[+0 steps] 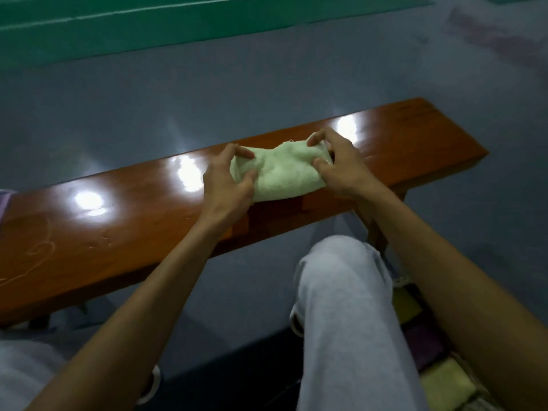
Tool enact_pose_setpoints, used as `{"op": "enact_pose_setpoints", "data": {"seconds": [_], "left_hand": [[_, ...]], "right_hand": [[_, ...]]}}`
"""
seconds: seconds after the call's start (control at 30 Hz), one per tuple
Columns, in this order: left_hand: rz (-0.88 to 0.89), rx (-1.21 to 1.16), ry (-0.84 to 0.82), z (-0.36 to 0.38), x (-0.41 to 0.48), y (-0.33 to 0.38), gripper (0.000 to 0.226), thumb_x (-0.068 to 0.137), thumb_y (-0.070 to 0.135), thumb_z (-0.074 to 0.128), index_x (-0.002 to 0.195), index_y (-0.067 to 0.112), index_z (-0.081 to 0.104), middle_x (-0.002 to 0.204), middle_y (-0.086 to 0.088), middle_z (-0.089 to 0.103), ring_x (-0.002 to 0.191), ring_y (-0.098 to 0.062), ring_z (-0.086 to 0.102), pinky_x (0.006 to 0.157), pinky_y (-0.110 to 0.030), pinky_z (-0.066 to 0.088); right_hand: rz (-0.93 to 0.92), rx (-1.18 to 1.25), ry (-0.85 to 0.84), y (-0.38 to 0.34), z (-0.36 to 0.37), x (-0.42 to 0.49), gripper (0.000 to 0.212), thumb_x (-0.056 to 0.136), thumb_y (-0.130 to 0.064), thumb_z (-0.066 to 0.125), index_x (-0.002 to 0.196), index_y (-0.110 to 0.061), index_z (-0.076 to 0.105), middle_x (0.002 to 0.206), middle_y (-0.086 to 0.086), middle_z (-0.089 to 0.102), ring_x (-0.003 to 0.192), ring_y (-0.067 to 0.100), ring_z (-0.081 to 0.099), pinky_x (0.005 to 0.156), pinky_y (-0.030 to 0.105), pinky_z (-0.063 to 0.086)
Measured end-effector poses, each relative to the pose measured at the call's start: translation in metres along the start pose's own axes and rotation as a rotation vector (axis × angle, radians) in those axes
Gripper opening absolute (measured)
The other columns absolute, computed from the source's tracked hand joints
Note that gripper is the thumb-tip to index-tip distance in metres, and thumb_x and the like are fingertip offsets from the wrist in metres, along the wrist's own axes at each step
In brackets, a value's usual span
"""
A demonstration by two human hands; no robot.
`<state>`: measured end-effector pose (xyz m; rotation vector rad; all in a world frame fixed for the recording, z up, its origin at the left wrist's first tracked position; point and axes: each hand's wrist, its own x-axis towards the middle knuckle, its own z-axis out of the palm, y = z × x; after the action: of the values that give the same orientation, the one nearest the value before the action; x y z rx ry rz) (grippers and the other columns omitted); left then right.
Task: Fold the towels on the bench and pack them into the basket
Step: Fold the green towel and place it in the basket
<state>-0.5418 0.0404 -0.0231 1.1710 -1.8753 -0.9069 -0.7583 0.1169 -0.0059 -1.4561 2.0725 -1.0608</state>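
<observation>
A pale green towel (281, 173) lies partly folded on the glossy brown wooden bench (133, 226), right of its middle. My left hand (228, 179) grips the towel's left end, thumb and fingers curled round the cloth. At the towel's right end my right hand (338, 161) pinches the cloth between thumb and fingers. The basket (471, 394) sits on the floor at the lower right, mostly hidden by my right arm, with folded towels (444, 384) in yellow and purple inside it.
My knee in light grey trousers (341, 292) rises between my arms, in front of the bench. A bit of lilac cloth (4, 203) shows at the bench's far left edge. Grey floor and a green strip lie beyond the bench.
</observation>
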Motion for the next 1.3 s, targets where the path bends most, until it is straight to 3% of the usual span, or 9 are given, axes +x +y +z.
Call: {"op": "enact_pose_setpoints", "data": {"seconds": [0.13, 0.27, 0.37, 0.5, 0.73, 0.87, 1.07, 1.23, 1.3], "left_hand": [[0.022, 0.024, -0.055, 0.040, -0.001, 0.020, 0.023, 0.086, 0.021, 0.069, 0.106, 0.030, 0.065, 0.114, 0.006, 0.064, 0.109, -0.016, 0.058, 0.092, -0.038, 0.054], [0.028, 0.038, -0.090, 0.075, -0.007, 0.043, 0.024, 0.084, 0.023, 0.069, 0.106, 0.032, 0.064, 0.115, 0.004, 0.065, 0.109, -0.017, 0.059, 0.092, -0.042, 0.056], [0.044, 0.042, -0.111, 0.101, -0.015, 0.063, 0.025, 0.084, 0.020, 0.070, 0.107, 0.027, 0.065, 0.115, 0.002, 0.065, 0.110, -0.018, 0.059, 0.093, -0.043, 0.055], [0.048, 0.045, -0.136, 0.134, -0.031, 0.088, 0.026, 0.080, 0.017, 0.067, 0.106, 0.023, 0.063, 0.112, -0.002, 0.064, 0.109, -0.021, 0.057, 0.092, -0.044, 0.053], [-0.092, 0.023, -0.112, 0.192, -0.075, 0.122, 0.027, 0.087, 0.006, 0.067, 0.109, 0.020, 0.060, 0.119, -0.006, 0.053, 0.102, -0.017, 0.049, 0.085, -0.030, 0.044], [-0.135, 0.027, -0.181, 0.225, -0.106, 0.126, 0.027, 0.090, 0.001, 0.061, 0.112, 0.017, 0.056, 0.117, -0.004, 0.043, 0.099, -0.015, 0.042, 0.083, -0.024, 0.037], [-0.212, 0.027, -0.201, 0.278, -0.160, 0.112, 0.026, 0.091, 0.004, 0.061, 0.107, 0.022, 0.052, 0.115, -0.002, 0.042, 0.095, -0.018, 0.047, 0.090, -0.039, 0.054], [-0.336, 0.082, -0.267, 0.320, -0.216, 0.096, 0.023, 0.094, 0.006, 0.058, 0.112, 0.019, 0.054, 0.122, -0.004, 0.044, 0.096, -0.015, 0.040, 0.091, -0.028, 0.038], [-0.384, 0.095, -0.293, 0.334, -0.235, 0.090, 0.023, 0.093, 0.005, 0.058, 0.111, 0.018, 0.054, 0.121, -0.004, 0.043, 0.097, -0.016, 0.040, 0.093, -0.030, 0.041]], "right_hand": [[0.042, 0.004, 0.058, 0.029, -0.031, -0.012, 0.029, 0.093, -0.007, 0.058, 0.112, -0.029, 0.057, 0.092, -0.017, 0.052, 0.086, 0.012, 0.055, 0.072, 0.024, 0.042], [0.066, -0.013, 0.128, 0.052, -0.062, -0.028, 0.030, 0.093, -0.006, 0.058, 0.112, -0.030, 0.058, 0.095, -0.018, 0.051, 0.091, 0.013, 0.055, 0.069, 0.020, 0.041], [0.075, -0.065, 0.176, 0.066, -0.086, -0.041, 0.031, 0.091, -0.004, 0.058, 0.117, -0.020, 0.060, 0.099, -0.020, 0.051, 0.100, 0.012, 0.053, 0.082, 0.024, 0.042], [0.086, -0.093, 0.231, 0.091, -0.112, -0.059, 0.032, 0.087, -0.004, 0.057, 0.112, -0.023, 0.061, 0.118, -0.005, 0.062, 0.108, 0.016, 0.056, 0.093, 0.031, 0.048], [0.186, -0.230, 0.248, 0.133, -0.139, -0.091, 0.033, 0.093, -0.007, 0.053, 0.118, -0.029, 0.055, 0.118, 0.007, 0.053, 0.099, 0.020, 0.050, 0.081, 0.028, 0.039], [0.230, -0.309, 0.253, 0.163, -0.144, -0.114, 0.031, 0.094, -0.009, 0.051, 0.121, -0.025, 0.053, 0.112, 0.007, 0.048, 0.103, 0.030, 0.054, 0.083, 0.032, 0.040], [0.360, -0.274, 0.206, 0.221, -0.142, -0.156, 0.035, 0.093, -0.007, 0.049, 0.121, -0.026, 0.053, 0.118, 0.010, 0.049, 0.106, 0.032, 0.054, 0.084, 0.032, 0.042], [0.458, -0.268, 0.161, 0.273, -0.132, -0.202, 0.035, 0.091, -0.003, 0.050, 0.118, -0.025, 0.053, 0.112, 0.010, 0.049, 0.103, 0.032, 0.054, 0.085, 0.036, 0.047], [0.491, -0.289, 0.159, 0.291, -0.123, -0.223, 0.037, 0.089, 0.000, 0.049, 0.119, -0.022, 0.053, 0.110, 0.011, 0.049, 0.104, 0.031, 0.052, 0.087, 0.037, 0.046]]}}
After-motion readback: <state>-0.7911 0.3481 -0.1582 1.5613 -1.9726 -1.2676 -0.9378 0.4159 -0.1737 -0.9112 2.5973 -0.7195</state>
